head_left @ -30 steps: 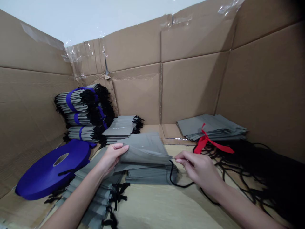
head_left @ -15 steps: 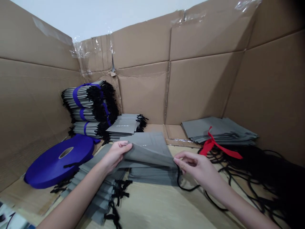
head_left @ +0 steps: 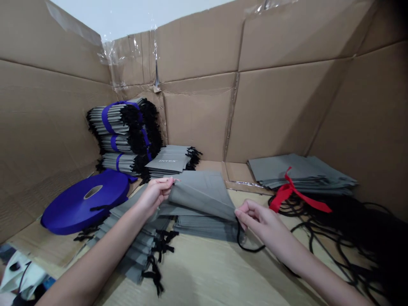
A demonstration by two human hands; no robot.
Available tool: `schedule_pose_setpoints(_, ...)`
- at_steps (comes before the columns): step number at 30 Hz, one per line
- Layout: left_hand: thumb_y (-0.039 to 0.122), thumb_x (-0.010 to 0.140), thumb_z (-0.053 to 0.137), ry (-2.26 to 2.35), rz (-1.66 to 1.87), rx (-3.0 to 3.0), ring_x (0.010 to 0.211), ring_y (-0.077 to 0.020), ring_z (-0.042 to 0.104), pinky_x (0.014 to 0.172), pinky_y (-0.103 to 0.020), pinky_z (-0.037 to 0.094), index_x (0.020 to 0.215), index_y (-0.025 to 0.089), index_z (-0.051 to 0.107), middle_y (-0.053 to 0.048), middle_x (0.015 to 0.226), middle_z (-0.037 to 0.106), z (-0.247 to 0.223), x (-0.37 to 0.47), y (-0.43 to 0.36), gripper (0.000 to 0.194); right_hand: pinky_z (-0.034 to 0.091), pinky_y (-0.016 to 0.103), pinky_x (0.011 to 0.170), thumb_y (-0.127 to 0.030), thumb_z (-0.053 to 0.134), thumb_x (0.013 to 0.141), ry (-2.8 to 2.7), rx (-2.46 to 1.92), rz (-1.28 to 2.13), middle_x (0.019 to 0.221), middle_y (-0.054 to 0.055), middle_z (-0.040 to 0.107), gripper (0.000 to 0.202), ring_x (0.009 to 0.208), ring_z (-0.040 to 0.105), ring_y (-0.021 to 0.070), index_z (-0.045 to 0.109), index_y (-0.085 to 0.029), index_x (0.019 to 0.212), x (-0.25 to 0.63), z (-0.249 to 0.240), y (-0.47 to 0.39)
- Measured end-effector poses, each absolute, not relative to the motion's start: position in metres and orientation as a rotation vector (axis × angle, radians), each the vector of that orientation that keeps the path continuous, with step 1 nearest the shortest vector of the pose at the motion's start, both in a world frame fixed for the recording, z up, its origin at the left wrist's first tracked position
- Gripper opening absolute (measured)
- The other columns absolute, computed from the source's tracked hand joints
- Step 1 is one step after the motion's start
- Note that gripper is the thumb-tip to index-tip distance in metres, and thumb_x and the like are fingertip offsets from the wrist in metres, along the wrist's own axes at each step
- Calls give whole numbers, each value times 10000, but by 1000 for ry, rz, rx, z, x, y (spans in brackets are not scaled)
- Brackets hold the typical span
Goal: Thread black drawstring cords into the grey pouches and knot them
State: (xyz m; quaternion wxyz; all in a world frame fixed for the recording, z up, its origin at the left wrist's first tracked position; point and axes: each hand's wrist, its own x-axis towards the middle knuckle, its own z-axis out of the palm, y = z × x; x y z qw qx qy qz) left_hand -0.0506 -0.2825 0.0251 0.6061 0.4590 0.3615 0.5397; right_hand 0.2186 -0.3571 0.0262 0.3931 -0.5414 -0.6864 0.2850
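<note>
The person's left hand (head_left: pixel 157 195) has its grip pinched, thumb against fingers, on the left edge of a gray bag (head_left: pixel 202 199), and the grip of the right hand (head_left: pixel 258 219) is likewise pinched at the bag's right corner, where a black cord (head_left: pixel 250 249) hangs in a loop. The bag is stretched between them over a stack (head_left: pixel 204 228) on the worktop (head_left: pixel 204 272), with knotted bags (head_left: pixel 130 267) and a blue roll (head_left: pixel 72 212) to the left.
</note>
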Motion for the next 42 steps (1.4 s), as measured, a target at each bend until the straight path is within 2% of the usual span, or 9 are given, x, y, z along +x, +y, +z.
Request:
schedule_pose_setpoints(8, 365, 535, 796, 910, 1416, 1095, 482, -53, 488, 469, -135, 364, 704, 102, 676, 8, 552, 560, 34, -51, -289, 335, 223, 192, 391, -386, 495, 787, -1673, -1314, 972, 559, -48, 471, 229, 429, 326, 64, 453, -197, 664, 217, 14, -355)
schedule_pose_setpoints(13, 434, 566, 743, 1015, 1481, 1220, 485, -69, 510, 470, -146, 381, 699, 107, 650, 3, 549, 577, 35, -46, -288, 365, 124, 167, 332, -486, 545, 704, -1377, -1304, 1255, 437, -115, 307, 326, 329, 180, 32, 376, -220, 623, 213, 8, -351)
schedule_pose_setpoints(16, 450, 578, 707, 1132, 1497, 1283, 459, -67, 486, 444, -151, 363, 670, 114, 622, 11, 539, 566, 30, -42, -284, 358, 109, 166, 318, -531, 564, 686, -1332, -1236, 1345, 445, -129, 282, 358, 318, 147, 29, 374, -230, 661, 216, 0, -346)
schedule_pose_setpoints(20, 435, 577, 687, 1154, 1452, 1329, 406, -61, 435, 399, -153, 317, 549, 134, 527, 28, 483, 521, 27, -39, -282, 342, 158, 183, 354, -541, 508, 750, -1474, -1234, 1174, 479, -109, 301, 341, 361, 219, 53, 396, -225, 683, 221, -7, -342)
schedule_pose_setpoints(23, 394, 619, 638, 1174, 1435, 1437, 394, -63, 418, 401, -156, 313, 527, 158, 466, 50, 456, 485, 30, -40, -283, 307, 202, 205, 421, -496, 548, 733, -1633, -1353, 898, 492, -89, 309, 292, 439, 293, 86, 503, -209, 760, 220, -4, -344)
schedule_pose_setpoints(26, 351, 706, 527, 1194, 1304, 1700, 417, -91, 468, 433, -178, 351, 586, 181, 445, 49, 477, 499, 33, -43, -286, 224, 240, 228, 466, -477, 571, 692, -1699, -1402, 818, 521, -60, 347, 285, 495, 334, 110, 553, -195, 727, 222, 7, -345)
schedule_pose_setpoints(30, 279, 814, 403, 1303, 956, 2182, 532, -149, 575, 550, -225, 397, 681, 200, 431, 13, 543, 577, 36, -48, -295, 157, 265, 247, 503, -544, 518, 681, -1756, -1366, 864, 541, -30, 369, 377, 529, 361, 130, 476, -193, 549, 236, 21, -339)
schedule_pose_setpoints(35, 312, 889, 363, 1514, 623, 2646, 642, -179, 560, 561, -243, 328, 712, 208, 424, -23, 695, 589, 39, -49, -305, 214, 234, 247, 512, -512, 514, 707, -1838, -1431, 826, 542, -36, 340, 360, 531, 330, 129, 470, -195, 543, 253, 24, -333)
schedule_pose_setpoints(42, 362, 887, 375, 1529, 339, 2657, 601, -178, 518, 528, -258, 251, 769, 203, 463, -17, 671, 558, 42, -53, -311, 217, 204, 239, 499, -490, 532, 698, -1863, -1441, 888, 534, -47, 296, 350, 524, 280, 117, 447, -192, 535, 250, 27, -336)
